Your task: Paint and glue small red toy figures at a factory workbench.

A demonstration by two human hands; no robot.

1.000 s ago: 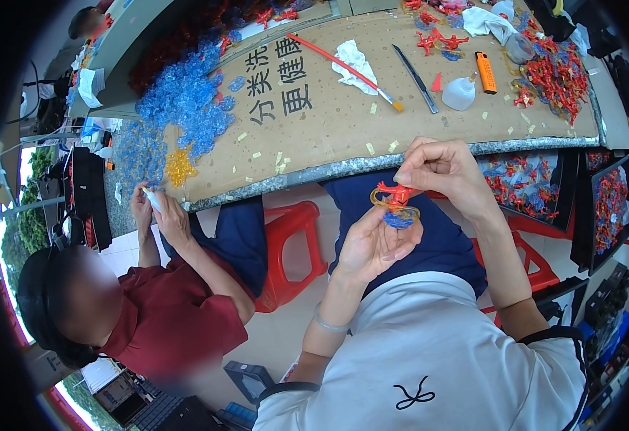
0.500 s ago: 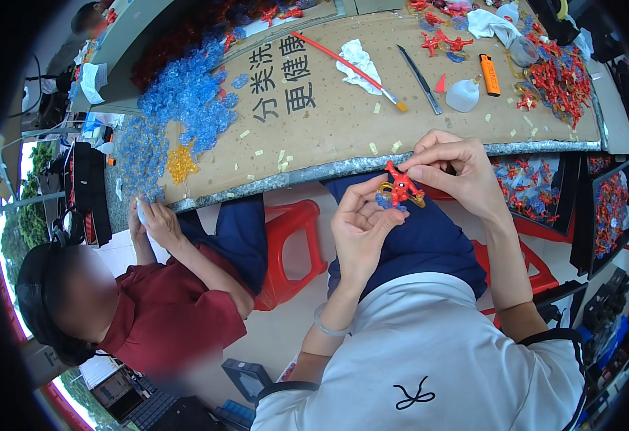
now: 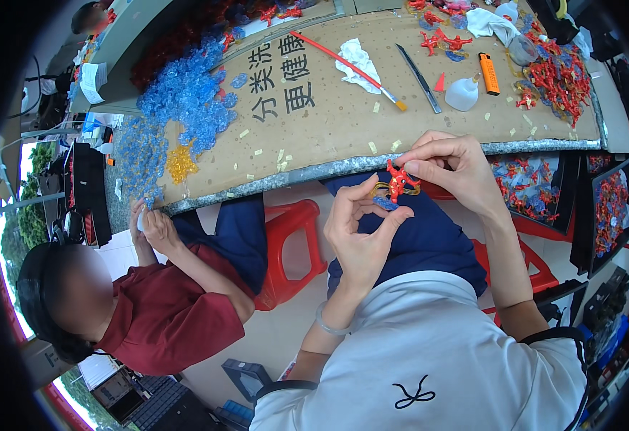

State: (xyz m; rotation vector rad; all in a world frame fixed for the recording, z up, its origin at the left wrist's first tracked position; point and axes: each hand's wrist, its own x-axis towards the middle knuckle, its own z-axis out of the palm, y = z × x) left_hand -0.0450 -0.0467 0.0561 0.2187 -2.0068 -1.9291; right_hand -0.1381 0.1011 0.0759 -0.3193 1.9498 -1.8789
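A small red toy figure (image 3: 398,185) with a clear yellow band and a clear blue base is between my two hands, over my lap by the table's front edge. My right hand (image 3: 449,171) pinches its upper part between thumb and bent forefinger. From below, my left hand (image 3: 361,228) curves round the blue base, its thumb and fingers at the base's sides. Whatever the left fingers touch behind the base is hidden.
On the brown-covered table (image 3: 207,161) lie a red-handled brush (image 3: 350,65), a dark slim tool (image 3: 418,79), a white bottle (image 3: 462,93) and an orange lighter (image 3: 488,75). Red figures (image 3: 558,79) heap at right, blue pieces (image 3: 192,93) at left. A co-worker in a maroon shirt (image 3: 178,309) sits left.
The toy figure has turned and tilted between my hands. My left forefinger and thumb have spread wider around it, while my right hand keeps its pinch.
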